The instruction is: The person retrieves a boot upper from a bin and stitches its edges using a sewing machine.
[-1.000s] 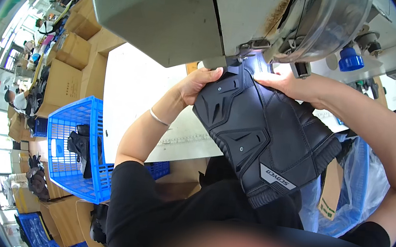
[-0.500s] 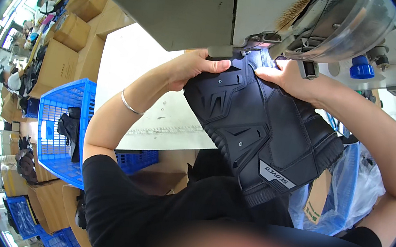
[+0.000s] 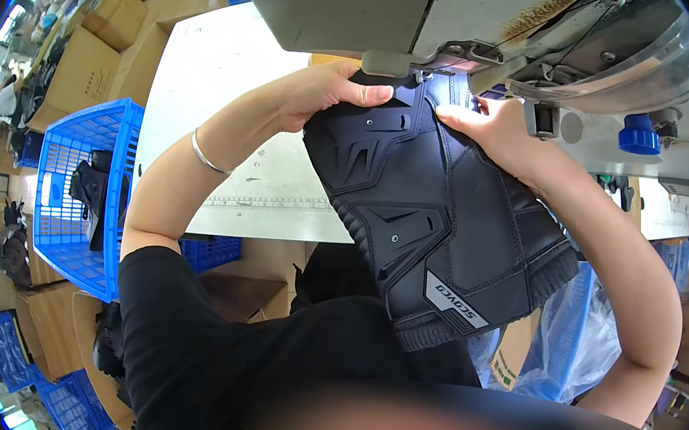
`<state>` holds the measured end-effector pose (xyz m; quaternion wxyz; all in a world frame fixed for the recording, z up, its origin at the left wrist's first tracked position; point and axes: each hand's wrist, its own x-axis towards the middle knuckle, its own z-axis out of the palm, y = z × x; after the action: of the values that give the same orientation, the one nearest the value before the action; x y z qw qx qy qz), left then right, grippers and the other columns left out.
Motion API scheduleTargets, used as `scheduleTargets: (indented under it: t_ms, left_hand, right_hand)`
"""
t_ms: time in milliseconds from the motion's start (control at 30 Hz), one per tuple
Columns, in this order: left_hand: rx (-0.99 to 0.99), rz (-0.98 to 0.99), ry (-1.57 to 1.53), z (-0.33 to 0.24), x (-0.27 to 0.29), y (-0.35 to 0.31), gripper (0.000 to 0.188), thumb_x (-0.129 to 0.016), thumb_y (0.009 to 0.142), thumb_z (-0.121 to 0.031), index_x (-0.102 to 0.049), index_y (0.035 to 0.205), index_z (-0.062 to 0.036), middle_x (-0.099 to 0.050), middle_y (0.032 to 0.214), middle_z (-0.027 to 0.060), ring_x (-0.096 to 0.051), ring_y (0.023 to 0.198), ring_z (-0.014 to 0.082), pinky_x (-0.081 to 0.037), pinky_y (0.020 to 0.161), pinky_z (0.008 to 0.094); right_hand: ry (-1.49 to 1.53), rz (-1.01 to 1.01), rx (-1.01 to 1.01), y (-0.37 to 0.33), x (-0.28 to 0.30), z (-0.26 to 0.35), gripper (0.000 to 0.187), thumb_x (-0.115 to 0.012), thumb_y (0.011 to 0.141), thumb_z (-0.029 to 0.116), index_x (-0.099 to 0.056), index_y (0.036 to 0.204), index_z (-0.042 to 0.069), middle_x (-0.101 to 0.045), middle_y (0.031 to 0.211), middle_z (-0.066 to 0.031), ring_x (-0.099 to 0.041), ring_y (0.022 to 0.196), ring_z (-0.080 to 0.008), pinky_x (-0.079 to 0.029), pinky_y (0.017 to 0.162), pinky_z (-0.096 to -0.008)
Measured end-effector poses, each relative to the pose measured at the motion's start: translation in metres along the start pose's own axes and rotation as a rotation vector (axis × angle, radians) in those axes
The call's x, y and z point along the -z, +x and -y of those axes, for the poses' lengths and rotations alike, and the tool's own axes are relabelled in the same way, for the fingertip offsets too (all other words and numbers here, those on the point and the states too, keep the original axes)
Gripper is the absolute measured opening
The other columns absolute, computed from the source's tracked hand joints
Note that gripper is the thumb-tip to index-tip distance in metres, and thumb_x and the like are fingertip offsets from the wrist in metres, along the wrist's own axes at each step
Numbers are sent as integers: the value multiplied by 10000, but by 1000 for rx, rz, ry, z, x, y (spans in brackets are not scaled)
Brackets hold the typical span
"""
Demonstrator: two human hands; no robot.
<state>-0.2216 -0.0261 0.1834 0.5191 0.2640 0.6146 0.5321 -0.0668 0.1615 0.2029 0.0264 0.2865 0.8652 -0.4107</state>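
Observation:
A black boot upper (image 3: 480,222) with moulded plates, stitched seams, ribbed edges and a pale label lies slanted from the sewing machine (image 3: 351,12) toward my lap. Its far end sits beneath the machine's head, where the needle area is mostly hidden. My left hand (image 3: 332,96) grips the upper's far left edge, thumb on top and fingers underneath. On the far right side, my right hand (image 3: 498,135) pinches it in the same way, with the thumb pointing toward the lit seam. The fingers of both hands are largely covered by the piece.
The white worktable (image 3: 276,216) carries a ruler strip near its front edge. At its left stands a blue plastic crate (image 3: 83,194) with black pieces inside. Cardboard boxes (image 3: 80,74) are stacked farther left. Right of my lap is a blue bin (image 3: 574,326) with clear plastic.
The whole view has shifted, so the machine appears farther right and the table and upper slightly higher. Both hands keep their hold near the machine head.

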Motion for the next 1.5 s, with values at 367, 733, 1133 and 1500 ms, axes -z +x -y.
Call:
scheduleTargets:
  t_ms: [367,733,1133,1500]
  left_hand:
    - [-9,-11,-97,9,0,4,564,-721,826,-304,-517,1233,28,-612,1108,155,-627,1007,199,-534,866,305]
    - [-20,-74,-176,1,-1,5,343,-672,860,-126,-565,1159,6,-626,1068,117,-643,931,178,-544,845,281]
    - [-71,-213,-58,-15,-8,4,328,-665,823,-53,-606,1133,37,-635,1080,178,-654,943,230,-541,849,291]
    - [-91,-204,-165,-7,0,12,265,-634,840,-48,-627,1087,48,-654,1023,179,-672,877,217,-568,804,287]
  right_hand:
    - [-185,94,220,-3,18,12,545,-638,816,504,-640,1147,72,-661,1090,-155,-620,1026,-272,-463,890,-336]
    - [-241,169,283,5,24,14,565,-598,854,494,-598,1199,46,-643,1137,-155,-605,1043,-262,-440,907,-321]
    - [-438,248,341,42,34,-17,676,-564,840,587,-545,1302,94,-523,1342,-121,-494,1219,-251,-365,1044,-375]
    - [-546,82,758,56,38,-47,297,-535,935,322,-595,1118,96,-600,983,-190,-594,848,-329,-462,769,-402]
